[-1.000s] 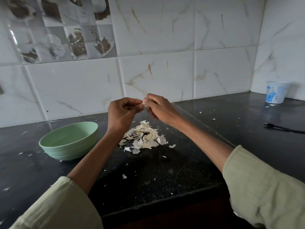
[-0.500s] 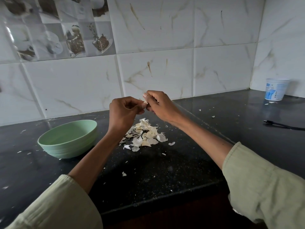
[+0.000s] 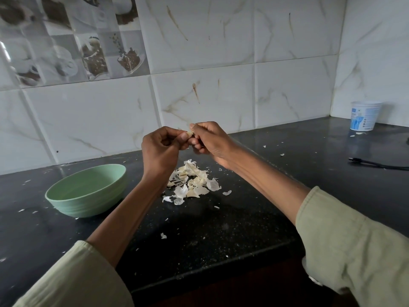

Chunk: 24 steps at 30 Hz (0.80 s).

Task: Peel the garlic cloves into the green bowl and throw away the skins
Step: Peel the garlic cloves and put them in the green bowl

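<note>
My left hand (image 3: 160, 149) and my right hand (image 3: 210, 140) are raised together above the black counter, fingers curled, both pinching one small pale garlic clove (image 3: 189, 134) between their fingertips. Most of the clove is hidden by the fingers. Below the hands lies a pile of white garlic skins (image 3: 192, 181) on the counter. The green bowl (image 3: 88, 191) stands to the left of the pile; its inside is only partly visible and shows no cloves from this angle.
A white plastic tub (image 3: 364, 116) stands in the far right corner by the tiled wall. A black cable (image 3: 376, 165) lies on the counter at right. Small skin flakes (image 3: 163, 235) are scattered over the black counter (image 3: 221, 229), whose front edge runs below my forearms.
Both hands have stayed together on the clove, with only small finger shifts. The view has tilted slightly, so the bowl and pile sit a little higher in frame.
</note>
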Available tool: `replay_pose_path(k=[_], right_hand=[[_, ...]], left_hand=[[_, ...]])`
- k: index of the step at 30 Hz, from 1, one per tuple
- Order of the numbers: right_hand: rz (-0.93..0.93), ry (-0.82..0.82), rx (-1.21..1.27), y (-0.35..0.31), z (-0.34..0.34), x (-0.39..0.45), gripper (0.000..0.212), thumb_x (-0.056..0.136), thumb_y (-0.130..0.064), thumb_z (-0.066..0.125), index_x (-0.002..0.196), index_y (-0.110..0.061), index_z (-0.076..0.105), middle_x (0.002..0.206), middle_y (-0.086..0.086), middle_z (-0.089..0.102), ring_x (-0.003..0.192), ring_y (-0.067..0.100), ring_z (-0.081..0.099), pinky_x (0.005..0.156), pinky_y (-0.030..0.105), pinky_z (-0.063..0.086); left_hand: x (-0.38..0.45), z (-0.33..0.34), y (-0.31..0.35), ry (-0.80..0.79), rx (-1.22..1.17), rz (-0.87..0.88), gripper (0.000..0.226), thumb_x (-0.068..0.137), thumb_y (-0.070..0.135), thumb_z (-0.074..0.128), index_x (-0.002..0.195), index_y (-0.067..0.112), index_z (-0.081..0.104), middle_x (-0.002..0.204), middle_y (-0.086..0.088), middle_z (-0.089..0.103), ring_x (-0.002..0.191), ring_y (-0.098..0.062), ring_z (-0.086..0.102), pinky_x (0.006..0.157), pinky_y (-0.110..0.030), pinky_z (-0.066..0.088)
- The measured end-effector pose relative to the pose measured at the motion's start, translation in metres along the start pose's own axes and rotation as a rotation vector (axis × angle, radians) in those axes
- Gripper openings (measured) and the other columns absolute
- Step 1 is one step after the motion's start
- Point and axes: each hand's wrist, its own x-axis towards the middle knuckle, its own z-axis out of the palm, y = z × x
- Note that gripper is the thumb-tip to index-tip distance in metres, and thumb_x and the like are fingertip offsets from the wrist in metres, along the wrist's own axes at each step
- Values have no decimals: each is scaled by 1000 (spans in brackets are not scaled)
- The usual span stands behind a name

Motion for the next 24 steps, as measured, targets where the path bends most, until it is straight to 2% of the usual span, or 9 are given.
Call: replay_pose_path(k=[4, 7, 9, 12, 14, 17, 22, 24], right_hand=[[73, -15, 198, -2, 3, 1, 32, 110, -13, 42, 83, -9, 57, 60, -3, 43, 53, 8, 34, 45, 18, 31], [115, -20, 202, -2, 1, 2, 30, 110, -14, 43, 84, -12, 57, 60, -3, 43, 52, 8, 35, 45, 19, 31], [108, -33, 90, -1, -2, 1, 31, 109, -16, 45, 80, -14, 53, 58, -4, 46, 50, 7, 38, 45, 19, 33], [-27, -31, -292, 3, -5, -1, 36, 110, -20, 45, 75, -14, 51, 60, -2, 55, 48, 7, 46, 47, 21, 40], [-128, -21, -513, 4, -8, -1, 35, 108, -17, 45, 77, -7, 55, 63, 3, 61, 47, 5, 51, 49, 23, 42], [-163, -27, -592, 3, -14, 1, 36, 108, -17, 46, 86, 8, 58, 65, 9, 63, 52, 12, 55, 52, 30, 44], [-225, -14, -741, 11, -13, 5, 35, 105, -17, 48, 83, 8, 59, 70, 20, 68, 54, 18, 54, 53, 43, 45], [-248, -8, -796, 13, -12, 6, 38, 104, -18, 50, 78, 8, 56, 70, 24, 67, 54, 21, 50, 52, 40, 39]], left_hand=[[2, 1, -1, 19, -50, -1, 10, 93, 4, 76, 100, -3, 74, 88, -12, 78, 79, -17, 75, 75, -24, 58], [1, 2, -3, 9, -71, -6, 13, 93, 8, 77, 102, -1, 75, 88, -13, 79, 79, -17, 74, 76, -24, 59], [0, 2, -5, -18, -73, -19, 14, 93, 11, 77, 103, 1, 75, 89, -13, 79, 80, -17, 73, 78, -25, 60], [2, 2, -9, -48, -92, -49, 18, 95, 16, 76, 106, 3, 74, 88, -11, 77, 81, -14, 72, 77, -23, 57], [3, 1, -12, -69, -120, -93, 18, 95, 17, 75, 108, 4, 73, 87, -8, 75, 81, -12, 70, 76, -22, 56], [5, -1, -15, -83, -181, -165, 23, 97, 15, 73, 115, 0, 71, 84, -4, 71, 79, -10, 68, 76, -23, 55], [6, 1, -16, -79, -288, -282, 26, 98, 12, 70, 118, -4, 71, 87, -6, 72, 80, -11, 67, 78, -22, 55], [5, 2, -17, -49, -308, -329, 20, 99, 14, 69, 112, -1, 73, 86, -5, 71, 77, -9, 66, 77, -22, 53]])
